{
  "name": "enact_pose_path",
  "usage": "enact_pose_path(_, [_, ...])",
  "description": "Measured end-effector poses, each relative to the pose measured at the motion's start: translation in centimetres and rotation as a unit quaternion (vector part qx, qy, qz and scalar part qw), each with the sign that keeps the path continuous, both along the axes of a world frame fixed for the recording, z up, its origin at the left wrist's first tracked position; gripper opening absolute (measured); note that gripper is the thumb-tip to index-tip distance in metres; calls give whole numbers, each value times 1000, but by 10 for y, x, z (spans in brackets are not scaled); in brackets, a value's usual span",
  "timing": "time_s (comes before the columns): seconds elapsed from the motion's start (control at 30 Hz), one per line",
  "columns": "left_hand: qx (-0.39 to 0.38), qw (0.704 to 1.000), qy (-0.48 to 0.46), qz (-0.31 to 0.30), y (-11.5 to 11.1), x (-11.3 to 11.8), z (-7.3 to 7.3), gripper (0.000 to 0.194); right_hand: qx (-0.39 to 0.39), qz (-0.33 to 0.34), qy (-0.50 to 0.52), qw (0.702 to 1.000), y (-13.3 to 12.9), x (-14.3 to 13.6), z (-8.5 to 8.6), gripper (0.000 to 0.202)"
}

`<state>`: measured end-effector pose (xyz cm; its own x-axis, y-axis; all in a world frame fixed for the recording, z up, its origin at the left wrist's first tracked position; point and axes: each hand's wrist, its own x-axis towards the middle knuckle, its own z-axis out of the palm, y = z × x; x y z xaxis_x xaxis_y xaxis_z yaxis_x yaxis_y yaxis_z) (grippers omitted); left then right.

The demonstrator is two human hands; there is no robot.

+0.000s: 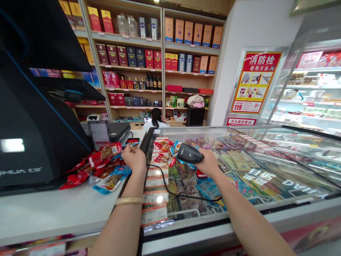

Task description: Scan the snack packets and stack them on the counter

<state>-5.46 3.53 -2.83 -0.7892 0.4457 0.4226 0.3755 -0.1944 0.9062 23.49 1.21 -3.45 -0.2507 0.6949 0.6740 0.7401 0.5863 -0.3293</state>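
My right hand (209, 163) grips a black handheld barcode scanner (189, 153) above the glass top of a chest freezer (183, 217). The scanner's cable hangs in a loop over the glass. Beneath the scanner's head, several small red and blue snack packets (163, 144) lie on the glass. On the counter to the left, my left hand (134, 159) is closed at the edge of a pile of red and blue snack packets (102, 163). Its fingers seem pinched on one packet, partly hidden by the hand.
A black checkout terminal (29, 124) stands on the white counter (53, 213) at left. Behind the freezer, a person (156, 119) sits with their back to me, before shelves (149, 42) of boxes and bottles. A lit display fridge (314, 92) is at right.
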Motion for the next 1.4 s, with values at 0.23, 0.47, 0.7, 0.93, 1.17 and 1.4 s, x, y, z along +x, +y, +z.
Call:
enact_pose_path(0.23, [-80,995,12,52,-12,15,10,47,2,-3,7,1000,1,0,-1,16])
enact_pose_path(0.47, [-46,989,135,-47,-14,19,6,38,-5,-7,7,1000,-1,-1,2,18])
enact_pose_path(0.7, [-236,819,448,-271,-4,44,-21,58,-5,-8,0,1000,-3,-3,6,17])
enact_pose_path(0.93, [-313,766,499,-256,-5,46,-22,62,-10,-19,8,1000,-4,-3,9,19])
enact_pose_path(1.17, [-223,832,436,-262,-6,28,-9,27,-11,-33,-8,999,-4,-2,12,15])
enact_pose_path(1.4, [-86,951,160,-252,-3,26,-2,29,-2,-41,-20,999,-3,0,12,20])
